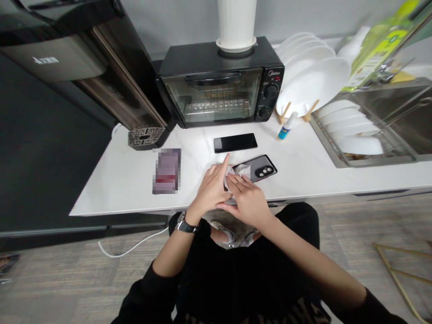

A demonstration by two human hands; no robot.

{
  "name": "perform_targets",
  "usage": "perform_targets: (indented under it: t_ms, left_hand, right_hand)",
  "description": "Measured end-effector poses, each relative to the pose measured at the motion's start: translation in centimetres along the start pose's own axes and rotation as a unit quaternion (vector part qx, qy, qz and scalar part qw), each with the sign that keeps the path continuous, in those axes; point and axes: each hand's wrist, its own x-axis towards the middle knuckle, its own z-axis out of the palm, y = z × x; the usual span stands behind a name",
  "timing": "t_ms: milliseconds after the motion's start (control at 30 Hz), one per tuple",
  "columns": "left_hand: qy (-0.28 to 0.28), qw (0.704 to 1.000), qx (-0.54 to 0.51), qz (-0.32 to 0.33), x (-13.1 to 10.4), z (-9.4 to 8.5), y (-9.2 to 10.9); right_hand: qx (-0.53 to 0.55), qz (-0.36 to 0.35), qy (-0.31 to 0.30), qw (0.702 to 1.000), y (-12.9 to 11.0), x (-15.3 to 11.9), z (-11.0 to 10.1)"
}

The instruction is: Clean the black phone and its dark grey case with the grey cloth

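A clear phone case [255, 171] with a dark rim and camera cutouts lies tilted near the counter's front edge. My left hand [212, 186], with a watch on its wrist, grips the case's left end, its index finger pointing up and away. Fingers of my right hand [250, 201] press a crumpled white tissue [243, 170] against the case. Both hands meet there and hide the case's left part. Just beyond them a black smartphone [235, 142] rests face up. A small spray bottle [285, 128] with a blue label stands farther right.
On the left is a pixelated phone-shaped item [167, 173] beside a tall drinks machine [135, 99]. A black toaster oven [219, 90] carries a white pot [237, 22]. To the right are racked plates [312, 81] and a sink [398, 112] with a dish rack [367, 157].
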Motion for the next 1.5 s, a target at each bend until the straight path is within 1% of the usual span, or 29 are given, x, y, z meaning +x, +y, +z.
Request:
perform_targets:
  t_ms: [33,100,167,233,267,333,400,433,500,567,633,700,733,800,867,933,1000,1067,1133,1200,1267,1333,1400,1433,1467,1500]
  left_hand:
    - [0.004,1.0,-0.005,-0.001,0.0,0.0,0.1]
    - [0.008,1.0,-0.018,-0.006,0.0,-0.1,0.4]
    - [0.011,0.999,-0.027,-0.015,0.1,-0.2,0.7]
    - [0.008,0.999,-0.031,-0.014,0.2,-0.3,0.9]
    - [0.007,0.999,-0.032,-0.009,0.3,-0.3,0.9]
    - [0.009,0.999,-0.03,0.002,0.3,-0.2,0.9]
    - [0.012,0.999,-0.027,0.015,0.3,-0.1,0.6]
    - [0.009,0.999,-0.023,0.022,0.2,-0.1,0.4]
    - [0.001,1.0,-0.008,0.024,0.2,0.0,0.0]
    - [-0.006,1.0,0.01,0.012,0.1,0.1,-0.2]
    - [-0.005,1.0,0.017,0.001,0.1,0.1,-0.3]
    - [-0.002,1.0,0.007,0.004,0.1,0.0,-0.1]
    - [0.002,1.0,-0.001,0.006,0.1,0.0,0.0]
    - [0.006,1.0,-0.015,0.009,0.1,-0.2,0.3]
    - [0.004,1.0,-0.022,0.011,0.1,-0.4,0.5]
    - [0.003,1.0,-0.024,0.015,0.1,-0.4,0.5]
    - [0.002,0.999,-0.026,0.022,0.1,-0.4,0.4]
    - [-0.003,0.999,-0.023,0.028,0.1,-0.3,0.1]
    - [-0.009,1.0,-0.007,0.02,0.1,-0.1,-0.1]
    - [-0.012,1.0,0.008,0.006,0.1,-0.1,-0.2]
    - [-0.008,1.0,0.006,0.0,0.1,0.0,-0.1]
    - [-0.001,1.0,-0.012,0.003,0.1,-0.1,0.1]
    - [0.005,1.0,-0.024,0.005,0.1,-0.2,0.4]
    - [0.005,1.0,-0.027,0.004,0.1,-0.3,0.5]
    - [0.003,1.0,-0.028,0.004,0.1,-0.3,0.5]
    - [0.0,1.0,-0.028,0.005,0.1,-0.4,0.5]
  right_hand:
    - [0.003,-0.007,-0.007,1.0,0.7,-0.5,-0.7]
    - [-0.013,-0.007,-0.013,1.0,3.2,-2.0,-2.4]
    - [-0.055,0.022,0.005,0.998,6.0,-3.4,-4.0]
    - [-0.091,0.055,0.029,0.994,7.7,-3.9,-4.7]
    - [-0.099,0.068,0.039,0.992,7.9,-3.8,-4.6]
    - [-0.095,0.084,0.048,0.991,7.0,-2.8,-3.6]
    - [-0.082,0.096,0.053,0.991,4.7,-1.5,-1.9]
    - [-0.071,0.091,0.047,0.992,3.4,-0.8,-1.1]
    - [-0.043,0.061,0.027,0.997,1.2,0.3,0.1]
    - [-0.014,0.019,0.01,1.0,0.1,0.7,0.4]
    - [0.004,-0.008,-0.003,1.0,0.4,0.2,-0.1]
    - [-0.004,-0.01,-0.01,1.0,2.1,-1.0,-1.3]
    - [-0.018,-0.003,-0.01,1.0,3.2,-1.7,-1.9]
    - [-0.064,0.032,0.01,0.997,5.4,-2.8,-3.0]
    - [-0.106,0.074,0.035,0.991,6.8,-3.1,-3.4]
    - [-0.121,0.1,0.052,0.986,6.8,-2.4,-3.0]
    - [-0.112,0.106,0.059,0.986,5.2,-1.1,-1.8]
    - [-0.082,0.087,0.049,0.992,2.7,0.2,-0.4]
    - [-0.043,0.053,0.025,0.997,0.5,0.9,0.4]
    - [-0.011,0.014,-0.001,1.0,-0.2,0.5,0.2]
    - [-0.006,-0.003,-0.015,1.0,0.9,-0.7,-0.9]
    - [-0.035,0.005,-0.012,0.999,3.3,-2.1,-2.4]
    - [-0.087,0.042,0.013,0.995,5.6,-3.1,-3.6]
    - [-0.109,0.065,0.026,0.992,6.4,-3.3,-3.9]
    - [-0.123,0.084,0.037,0.988,6.7,-3.2,-3.8]
    - [-0.126,0.097,0.045,0.986,6.5,-2.8,-3.5]
